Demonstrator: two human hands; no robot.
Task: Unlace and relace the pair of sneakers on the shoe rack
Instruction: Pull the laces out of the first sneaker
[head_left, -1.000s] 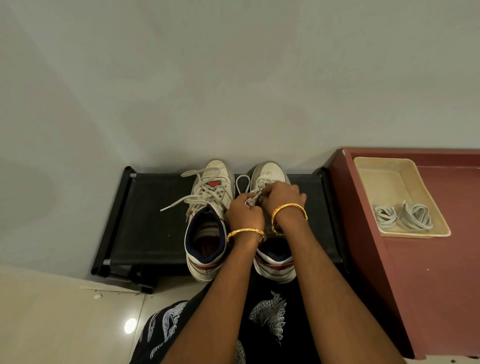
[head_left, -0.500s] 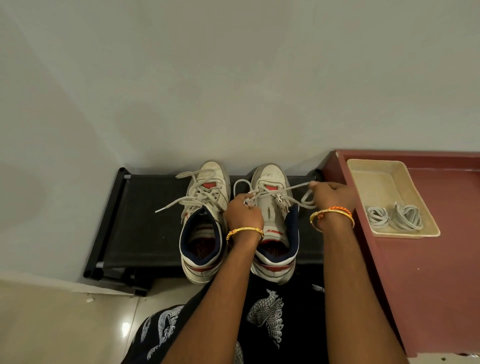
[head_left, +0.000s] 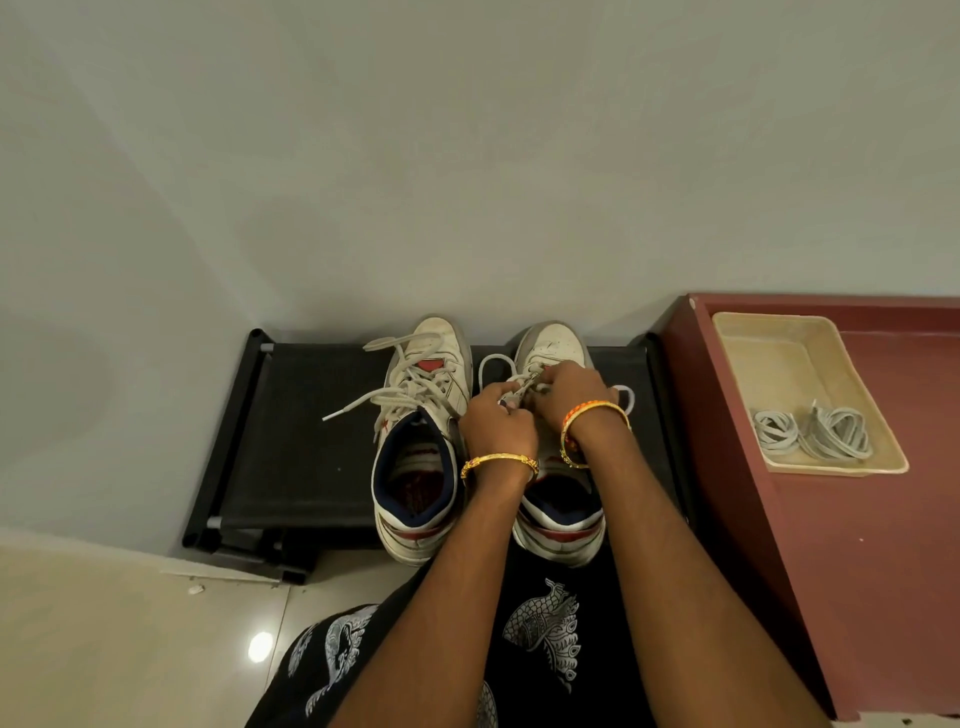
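White lace (head_left: 524, 387) at frame centre sits pinched in your left hand (head_left: 496, 421) and right hand (head_left: 569, 392), to work it free of the right sneaker (head_left: 553, 345).

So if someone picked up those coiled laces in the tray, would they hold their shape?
Probably not. The coiled laces lie in loose, flat loops, so they would likely flop and unwind when lifted. They look thin and light, so one pinch should carry them. Pushed, they would probably slide across the beige tray rather than roll.
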